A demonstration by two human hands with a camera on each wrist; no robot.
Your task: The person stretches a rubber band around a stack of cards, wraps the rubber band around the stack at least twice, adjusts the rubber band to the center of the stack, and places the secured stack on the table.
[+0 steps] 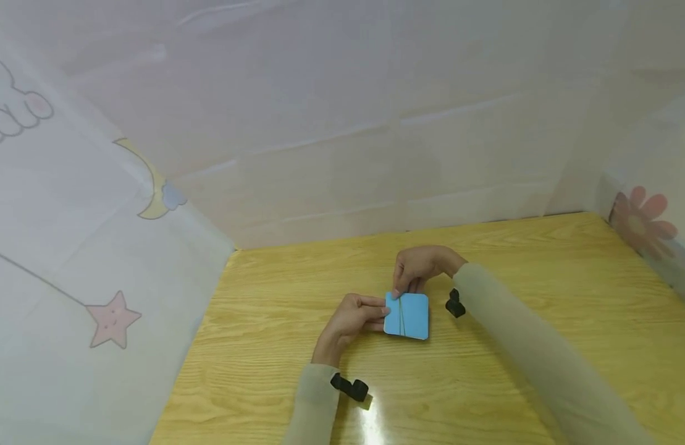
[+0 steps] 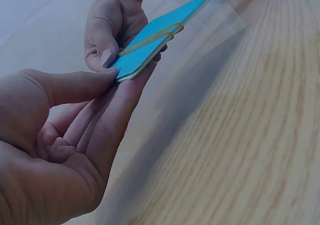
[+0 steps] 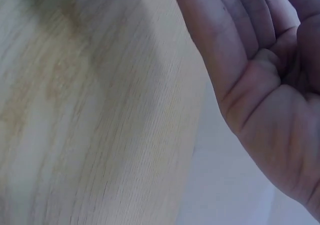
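Observation:
A thin stack of blue cards (image 1: 416,316) with rounded corners is held above the table. A tan rubber band (image 2: 152,38) wraps around it, its two strands meeting near the right thumb. My left hand (image 1: 350,318) pinches the left edge, thumb on top and fingers underneath, as the left wrist view shows. From the far side, my right hand (image 1: 421,267) grips the stack's far edge, its thumb lying where the band crosses. The right wrist view shows the right palm (image 3: 280,105) and curled fingers, but the cards are outside it.
A wood-grain table (image 1: 253,346) lies beneath both hands. Pale cloth walls (image 1: 342,148) rise behind and at both sides, with a printed star (image 1: 114,319) on the left and a red flower (image 1: 642,222) on the right. Black camera mounts (image 1: 350,387) sit on both wrists.

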